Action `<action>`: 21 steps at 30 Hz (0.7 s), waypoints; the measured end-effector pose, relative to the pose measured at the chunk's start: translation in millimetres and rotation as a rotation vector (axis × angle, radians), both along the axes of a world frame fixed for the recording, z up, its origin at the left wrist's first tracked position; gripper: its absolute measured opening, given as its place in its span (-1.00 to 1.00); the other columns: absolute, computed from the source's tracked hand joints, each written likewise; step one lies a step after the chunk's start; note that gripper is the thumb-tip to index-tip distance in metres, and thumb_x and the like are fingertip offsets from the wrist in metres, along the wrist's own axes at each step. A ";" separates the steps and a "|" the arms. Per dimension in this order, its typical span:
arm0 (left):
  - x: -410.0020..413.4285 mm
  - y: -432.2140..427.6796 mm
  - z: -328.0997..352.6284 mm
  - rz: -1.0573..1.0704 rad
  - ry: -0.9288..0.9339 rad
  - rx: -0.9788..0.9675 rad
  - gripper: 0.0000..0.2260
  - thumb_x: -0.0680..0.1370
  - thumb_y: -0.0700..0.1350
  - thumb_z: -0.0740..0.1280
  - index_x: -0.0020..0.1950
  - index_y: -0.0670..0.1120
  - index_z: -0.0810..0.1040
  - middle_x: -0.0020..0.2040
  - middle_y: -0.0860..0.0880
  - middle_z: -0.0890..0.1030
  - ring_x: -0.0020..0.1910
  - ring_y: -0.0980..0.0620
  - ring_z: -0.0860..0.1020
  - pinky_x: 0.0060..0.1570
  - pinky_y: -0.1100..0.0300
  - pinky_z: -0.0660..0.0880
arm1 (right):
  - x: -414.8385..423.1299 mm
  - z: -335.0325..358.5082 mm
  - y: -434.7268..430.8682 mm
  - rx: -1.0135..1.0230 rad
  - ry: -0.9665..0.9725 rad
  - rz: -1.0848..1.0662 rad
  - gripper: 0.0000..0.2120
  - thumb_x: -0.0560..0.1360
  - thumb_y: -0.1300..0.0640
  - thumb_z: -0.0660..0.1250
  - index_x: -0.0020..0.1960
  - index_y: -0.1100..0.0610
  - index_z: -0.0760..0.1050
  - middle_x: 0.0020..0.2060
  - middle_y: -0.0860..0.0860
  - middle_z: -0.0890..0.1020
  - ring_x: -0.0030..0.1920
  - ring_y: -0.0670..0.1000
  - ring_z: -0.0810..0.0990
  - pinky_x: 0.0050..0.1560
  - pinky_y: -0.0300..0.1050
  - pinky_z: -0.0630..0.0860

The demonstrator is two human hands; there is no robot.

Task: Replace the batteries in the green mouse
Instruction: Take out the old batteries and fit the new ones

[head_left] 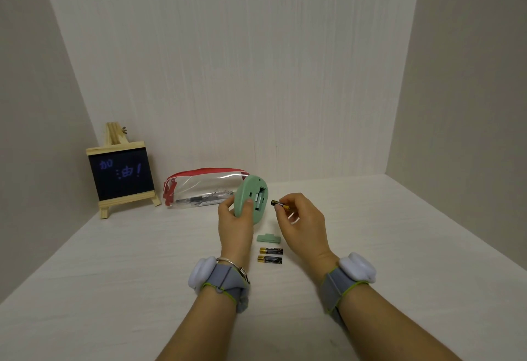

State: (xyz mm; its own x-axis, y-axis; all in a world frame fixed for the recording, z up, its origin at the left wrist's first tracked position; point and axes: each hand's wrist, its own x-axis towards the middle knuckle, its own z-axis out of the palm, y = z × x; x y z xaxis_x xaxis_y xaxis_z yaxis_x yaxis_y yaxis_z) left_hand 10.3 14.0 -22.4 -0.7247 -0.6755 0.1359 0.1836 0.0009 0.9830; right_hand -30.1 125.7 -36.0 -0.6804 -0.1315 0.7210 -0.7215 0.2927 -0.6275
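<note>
The left hand (234, 219) is gripping the mouse (252, 200) with its open bay facing right, while the right hand (302, 218) is pinching a battery (280, 204) lying crosswise, tip just beside the bay

A pale, faintly wood-grained tabletop (114, 289) fills the lower part of the view and runs back to a whitish back wall (228, 61) with fine vertical streaks. Plain off-white side walls (25, 104) close it in at left and right, forming a box-like alcove. The light is soft and even, with only weak shadows. Far left of the hands, a small wood-framed chalkboard easel (122, 176) stands near the corner, and a clear pencil pouch (199, 189) with red trim lies just behind the hands.
</note>
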 end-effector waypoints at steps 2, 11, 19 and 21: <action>0.5 2.1 0.3 -0.047 -0.009 0.023 -0.77 0.55 -0.07 0.32 0.16 0.01 0.36 0.06 -0.10 0.57 0.06 -0.10 0.58 0.14 -0.08 0.55 | 0.2 0.5 0.0 0.003 0.002 0.007 -0.96 0.47 0.18 0.35 -0.09 0.13 0.50 -0.25 -0.04 0.57 -0.28 -0.13 0.50 -0.23 -0.14 0.52; -0.9 4.8 -0.1 -0.127 -0.025 0.085 -0.74 0.54 -0.11 0.34 0.18 -0.10 0.39 0.10 -0.19 0.59 -0.06 -0.08 0.62 -0.10 0.05 0.62 | -1.5 -1.1 0.3 0.008 0.025 0.016 -0.95 0.47 0.18 0.36 -0.08 0.13 0.52 -0.24 -0.02 0.58 -0.28 -0.08 0.52 -0.23 -0.20 0.52; 2.2 9.2 0.6 -0.224 -0.036 0.085 -0.73 0.56 -0.14 0.31 0.23 -0.09 0.36 0.02 -0.14 0.59 -0.20 0.01 0.63 -0.46 0.27 0.56 | -4.7 -3.5 -0.2 0.069 0.075 0.010 -0.92 0.45 0.25 0.35 -0.06 0.16 0.54 -0.22 0.04 0.57 -0.26 -0.06 0.50 -0.23 -0.18 0.51; 1.7 9.4 0.2 -0.231 -0.037 0.072 -0.71 0.57 -0.15 0.29 0.26 -0.03 0.34 0.05 -0.15 0.59 -0.17 0.00 0.63 -0.41 0.24 0.58 | -5.2 -4.2 -0.7 0.057 0.065 0.019 -0.91 0.44 0.26 0.35 -0.06 0.16 0.55 -0.22 0.05 0.57 -0.27 -0.06 0.50 -0.22 -0.18 0.52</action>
